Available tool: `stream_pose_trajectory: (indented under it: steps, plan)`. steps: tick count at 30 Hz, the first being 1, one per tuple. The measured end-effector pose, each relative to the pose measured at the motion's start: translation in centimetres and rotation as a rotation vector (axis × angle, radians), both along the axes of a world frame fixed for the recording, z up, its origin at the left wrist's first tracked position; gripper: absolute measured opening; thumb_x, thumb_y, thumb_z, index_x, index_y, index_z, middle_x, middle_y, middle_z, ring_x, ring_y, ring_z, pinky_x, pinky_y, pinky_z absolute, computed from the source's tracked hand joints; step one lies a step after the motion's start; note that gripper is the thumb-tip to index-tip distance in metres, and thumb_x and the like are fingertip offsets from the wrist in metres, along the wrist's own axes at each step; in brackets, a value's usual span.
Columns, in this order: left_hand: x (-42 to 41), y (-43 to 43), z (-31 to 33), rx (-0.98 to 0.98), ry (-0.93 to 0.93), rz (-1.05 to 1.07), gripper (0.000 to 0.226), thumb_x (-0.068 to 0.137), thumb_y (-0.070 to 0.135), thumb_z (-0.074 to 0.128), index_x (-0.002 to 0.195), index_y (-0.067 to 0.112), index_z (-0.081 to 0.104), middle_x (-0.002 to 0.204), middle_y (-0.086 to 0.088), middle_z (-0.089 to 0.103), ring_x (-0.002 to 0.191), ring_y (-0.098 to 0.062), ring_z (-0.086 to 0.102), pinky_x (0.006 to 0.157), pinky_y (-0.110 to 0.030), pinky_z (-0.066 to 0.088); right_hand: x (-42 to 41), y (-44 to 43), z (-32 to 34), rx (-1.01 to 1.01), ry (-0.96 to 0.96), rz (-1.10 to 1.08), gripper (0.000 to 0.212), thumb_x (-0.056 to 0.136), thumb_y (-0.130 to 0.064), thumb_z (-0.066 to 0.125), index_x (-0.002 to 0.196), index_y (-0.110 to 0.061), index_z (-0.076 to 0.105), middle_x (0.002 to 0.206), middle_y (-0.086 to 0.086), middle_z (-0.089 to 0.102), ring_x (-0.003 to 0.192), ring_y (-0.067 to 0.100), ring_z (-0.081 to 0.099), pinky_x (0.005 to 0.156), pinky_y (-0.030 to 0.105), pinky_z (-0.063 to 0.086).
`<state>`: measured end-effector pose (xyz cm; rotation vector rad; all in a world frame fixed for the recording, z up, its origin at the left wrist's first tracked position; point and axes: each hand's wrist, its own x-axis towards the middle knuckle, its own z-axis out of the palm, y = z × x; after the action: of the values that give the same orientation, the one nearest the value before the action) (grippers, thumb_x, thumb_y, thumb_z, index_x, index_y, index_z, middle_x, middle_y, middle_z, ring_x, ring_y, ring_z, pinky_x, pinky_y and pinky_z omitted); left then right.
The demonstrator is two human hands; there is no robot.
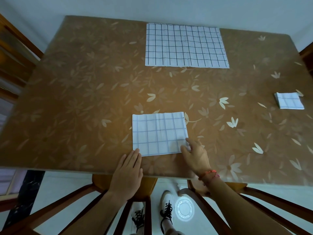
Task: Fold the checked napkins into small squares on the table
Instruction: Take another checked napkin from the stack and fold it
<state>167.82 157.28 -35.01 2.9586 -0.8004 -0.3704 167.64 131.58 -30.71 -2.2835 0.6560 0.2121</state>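
A half-folded napkin (160, 134) is laid near the table's (76, 99) front edge, its near-left corner pressed by the flat, released left hand (128, 173) and its near-right corner pinched by the right hand (194, 156); an unfolded napkin (185, 45) sits at the back edge, a small folded one (289, 102) by the right edge

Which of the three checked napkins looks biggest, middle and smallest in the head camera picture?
1. The spread-out napkin at the far edge looks biggest.
2. The half-folded napkin by the hands comes next, though it sits nearer the camera.
3. The small folded square on the right looks smallest.
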Motion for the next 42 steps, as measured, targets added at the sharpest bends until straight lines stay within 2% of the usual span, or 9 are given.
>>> stream_pose_trajectory:
  steps: [4,10,13,19,23,26,30,36,42]
  plan:
    - [0.2,0.0,0.2,-0.023,0.002,0.007,0.055,0.097,0.034,0.025,0.138,0.007,0.048,0.149,-0.008,0.042,0.14,-0.018,0.035,0.113,-0.039,0.016,2.0,-0.5,1.8,0.111,0.095,-0.215,0.037,0.088,-0.023,0.056,0.124,-0.015,0.059,0.106,-0.002,0.063,0.11,0.026,0.058,0.094,0.033,0.044]
    - [0.3,0.2,0.1,-0.047,-0.001,0.009,0.054,0.098,0.033,0.024,0.139,0.006,0.047,0.151,-0.007,0.039,0.141,-0.016,0.031,0.114,-0.038,0.015,4.7,-1.7,1.5,0.259,0.243,-0.371,0.016,0.074,-0.034,0.06,0.08,-0.019,0.065,0.08,0.004,0.066,0.08,0.026,0.062,0.079,0.039,0.054]
    - [0.3,0.2,0.0,-0.055,0.008,0.016,0.054,0.098,0.033,0.023,0.141,0.007,0.045,0.152,-0.006,0.037,0.142,-0.016,0.029,0.114,-0.038,0.015,4.3,-3.0,-1.1,0.452,0.285,-0.379,0.05,0.065,-0.045,0.078,0.063,-0.006,0.047,0.037,-0.004,0.052,0.039,0.01,0.053,0.051,0.022,0.045]
    - [0.3,0.2,0.0,-0.083,0.008,0.025,0.053,0.099,0.032,0.024,0.142,0.009,0.043,0.153,-0.004,0.035,0.143,-0.014,0.025,0.116,-0.037,0.014,6.6,-1.4,1.3,0.437,0.305,-0.315,0.028,0.078,-0.036,0.058,0.056,-0.02,0.051,0.058,0.005,0.047,0.046,0.02,0.045,0.055,0.036,0.05]
    - [0.2,0.2,0.1,-0.105,0.007,0.038,0.052,0.099,0.031,0.024,0.142,0.01,0.044,0.153,-0.003,0.036,0.143,-0.013,0.026,0.117,-0.04,0.025,5.3,-1.7,0.5,0.332,0.349,-0.281,0.025,0.095,0.004,0.044,0.072,0.004,0.054,0.072,0.011,0.048,0.06,0.021,0.053,0.062,0.021,0.047]
    - [0.2,0.2,0.1,-0.112,0.016,0.042,0.052,0.099,0.031,0.025,0.142,0.01,0.044,0.153,-0.003,0.036,0.143,-0.014,0.026,0.116,-0.04,0.027,6.2,-1.2,1.0,0.207,0.273,-0.253,0.017,0.083,-0.018,0.069,0.09,-0.004,0.073,0.076,0.005,0.065,0.081,0.024,0.062,0.075,0.032,0.051]
    - [0.2,0.3,-0.1,-0.114,0.022,0.048,0.052,0.099,0.031,0.023,0.144,0.011,0.041,0.154,-0.002,0.034,0.144,-0.013,0.023,0.116,-0.039,0.022,6.5,-0.9,0.3,0.243,0.222,-0.289,0.012,0.075,-0.026,0.072,0.064,-0.023,0.068,0.066,0.0,0.067,0.077,0.024,0.069,0.076,0.038,0.058]
    - [0.3,0.3,0.1,-0.132,0.042,0.051,0.053,0.098,0.031,0.024,0.144,0.011,0.04,0.154,-0.002,0.033,0.144,-0.013,0.024,0.115,-0.037,0.025,7.1,-0.9,0.6,0.439,0.136,-0.404,0.024,0.075,-0.025,0.079,0.091,-0.009,0.072,0.077,0.009,0.07,0.065,0.023,0.066,0.052,0.033,0.057]
    - [0.5,0.4,0.2,-0.144,0.055,0.038,0.055,0.098,0.034,0.023,0.145,0.01,0.038,0.156,-0.002,0.029,0.144,-0.013,0.022,0.115,-0.036,0.026,6.8,-2.2,0.4,0.384,0.152,-0.346,0.02,0.078,-0.015,0.076,0.093,-0.004,0.072,0.085,0.012,0.07,0.077,0.029,0.068,0.063,0.037,0.059]
